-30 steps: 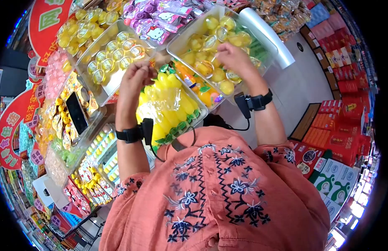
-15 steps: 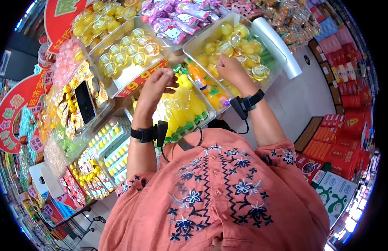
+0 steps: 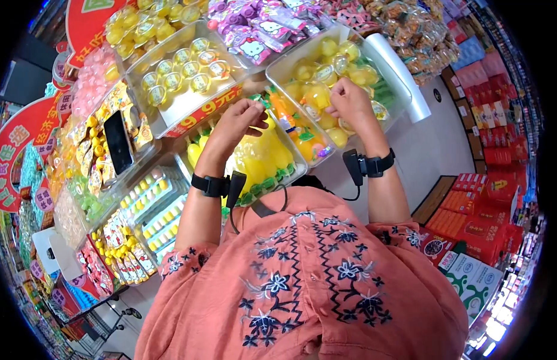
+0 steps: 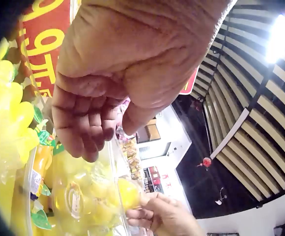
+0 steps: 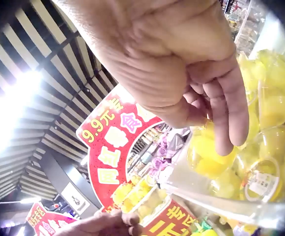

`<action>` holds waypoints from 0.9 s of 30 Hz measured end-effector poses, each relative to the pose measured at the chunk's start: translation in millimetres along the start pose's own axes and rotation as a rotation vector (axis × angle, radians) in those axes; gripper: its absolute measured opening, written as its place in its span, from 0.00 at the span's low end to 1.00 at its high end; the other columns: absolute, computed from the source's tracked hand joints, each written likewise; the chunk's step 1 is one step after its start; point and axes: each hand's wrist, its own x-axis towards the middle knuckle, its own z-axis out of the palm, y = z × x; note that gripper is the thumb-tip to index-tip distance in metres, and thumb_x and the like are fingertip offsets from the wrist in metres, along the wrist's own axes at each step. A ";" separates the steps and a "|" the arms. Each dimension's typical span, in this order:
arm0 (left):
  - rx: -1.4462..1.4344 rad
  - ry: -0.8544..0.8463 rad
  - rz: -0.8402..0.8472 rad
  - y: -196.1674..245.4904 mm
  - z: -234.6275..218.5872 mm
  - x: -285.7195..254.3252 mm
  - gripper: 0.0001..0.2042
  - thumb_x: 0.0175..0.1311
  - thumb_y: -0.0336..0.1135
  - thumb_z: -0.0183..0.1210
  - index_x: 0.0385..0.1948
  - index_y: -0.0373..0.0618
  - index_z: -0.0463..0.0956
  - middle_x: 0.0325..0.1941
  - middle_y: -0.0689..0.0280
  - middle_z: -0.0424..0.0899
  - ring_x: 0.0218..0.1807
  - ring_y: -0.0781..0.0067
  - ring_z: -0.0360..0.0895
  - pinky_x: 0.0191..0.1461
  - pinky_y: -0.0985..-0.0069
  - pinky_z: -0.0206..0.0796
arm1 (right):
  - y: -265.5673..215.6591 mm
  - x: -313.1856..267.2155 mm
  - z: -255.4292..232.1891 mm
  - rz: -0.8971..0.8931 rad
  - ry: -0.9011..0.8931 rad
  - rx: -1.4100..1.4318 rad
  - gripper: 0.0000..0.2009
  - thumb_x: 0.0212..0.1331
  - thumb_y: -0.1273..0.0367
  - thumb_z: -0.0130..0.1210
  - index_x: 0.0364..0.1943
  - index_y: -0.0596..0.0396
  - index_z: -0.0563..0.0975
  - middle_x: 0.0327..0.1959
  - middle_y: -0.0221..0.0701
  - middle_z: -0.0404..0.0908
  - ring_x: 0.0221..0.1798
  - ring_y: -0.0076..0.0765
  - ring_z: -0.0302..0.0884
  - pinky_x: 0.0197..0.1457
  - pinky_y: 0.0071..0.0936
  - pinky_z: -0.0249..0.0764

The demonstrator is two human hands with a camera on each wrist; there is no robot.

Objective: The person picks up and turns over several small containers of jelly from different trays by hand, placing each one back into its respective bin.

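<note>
My right hand (image 3: 353, 108) pinches a yellow jelly cup (image 5: 206, 155) between thumb and fingers, over a clear plastic bin (image 5: 221, 202). Many similar round cups fill that bin, some with printed lids. Farther left, my left hand (image 3: 235, 125) hovers with nothing in it, its fingers loosely bent, palm side visible in the left wrist view. Below it lie long yellow packs (image 3: 260, 153) with green leaf-shaped ends, in a clear tray. A second clear bin (image 3: 164, 123), left of that hand, has a cluster of lidded jelly cups on its white bottom.
A red price sign (image 3: 200, 114) fronts the left bin. Orange packs (image 3: 284, 114) lie between the yellow packs and the right bin. Purple packs (image 3: 260, 30) are heaped behind. A black phone (image 3: 117, 143) rests on sweets at left; a white roll (image 3: 401, 78) lines the right bin's far side.
The view has shifted. My left hand has moved away from the left bin's corner, uncovering the red sign. The right hand now shows a yellow jelly cup in its fingers.
</note>
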 end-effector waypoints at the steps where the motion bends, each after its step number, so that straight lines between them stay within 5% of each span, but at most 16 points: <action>1: 0.009 -0.028 0.001 0.7 3.0 4.4 0.16 0.71 0.49 0.53 0.44 0.44 0.74 0.42 0.66 0.81 0.42 0.74 0.81 0.45 0.74 0.73 | -8.8 -5.0 -3.6 0.007 0.006 0.066 0.06 0.59 0.72 0.53 0.30 0.62 0.71 0.24 0.33 0.76 0.30 0.31 0.85 0.32 0.24 0.79; 7: -0.118 -0.108 0.030 26.0 27.5 7.8 0.23 0.73 0.52 0.49 0.56 0.42 0.71 0.49 0.62 0.81 0.47 0.70 0.82 0.45 0.75 0.73 | -36.0 -18.5 -4.4 -0.144 -0.102 0.288 0.05 0.60 0.73 0.53 0.32 0.61 0.72 0.26 0.33 0.77 0.29 0.27 0.84 0.30 0.24 0.77; 10: -0.289 -0.220 0.041 31.4 27.5 6.5 0.22 0.74 0.52 0.47 0.55 0.42 0.72 0.50 0.62 0.81 0.47 0.69 0.81 0.45 0.75 0.73 | -41.2 -23.2 9.6 -0.407 -0.072 0.013 0.04 0.59 0.74 0.54 0.34 0.60 0.72 0.28 0.35 0.78 0.28 0.32 0.82 0.30 0.29 0.73; 11: -0.341 -0.209 0.063 32.2 28.6 2.7 0.21 0.74 0.50 0.48 0.55 0.43 0.72 0.49 0.63 0.81 0.47 0.70 0.81 0.44 0.74 0.73 | -45.6 -27.8 15.4 -0.515 -0.030 -0.120 0.05 0.58 0.74 0.55 0.35 0.59 0.72 0.32 0.38 0.79 0.28 0.42 0.79 0.32 0.35 0.71; 14: -0.293 -0.149 0.090 27.3 23.5 -1.8 0.20 0.74 0.49 0.49 0.55 0.44 0.71 0.51 0.65 0.80 0.48 0.71 0.80 0.45 0.74 0.73 | -50.0 -34.6 38.0 -0.745 -0.014 -0.163 0.05 0.57 0.76 0.55 0.35 0.59 0.72 0.35 0.41 0.78 0.31 0.51 0.76 0.35 0.38 0.71; 15: -0.340 -0.152 0.105 24.4 20.8 -3.8 0.19 0.74 0.47 0.50 0.56 0.44 0.70 0.52 0.65 0.79 0.48 0.72 0.79 0.45 0.75 0.72 | -49.9 -35.4 40.8 -0.758 -0.049 -0.146 0.05 0.57 0.77 0.55 0.37 0.58 0.73 0.37 0.38 0.79 0.30 0.43 0.79 0.34 0.33 0.73; 19: -0.393 -0.132 0.171 25.3 15.4 -13.1 0.20 0.73 0.41 0.51 0.61 0.44 0.66 0.54 0.65 0.79 0.50 0.73 0.79 0.46 0.74 0.72 | -44.1 -34.1 57.2 -0.462 -0.075 0.275 0.08 0.61 0.75 0.54 0.44 0.60 0.74 0.39 0.33 0.80 0.34 0.24 0.80 0.36 0.24 0.76; 27: -0.390 -0.042 0.195 21.4 8.4 -14.4 0.21 0.70 0.40 0.54 0.62 0.42 0.66 0.50 0.67 0.80 0.45 0.78 0.79 0.47 0.75 0.74 | -46.5 -28.3 54.1 -0.205 -0.154 0.485 0.12 0.65 0.71 0.52 0.49 0.63 0.71 0.40 0.32 0.78 0.36 0.25 0.80 0.35 0.22 0.77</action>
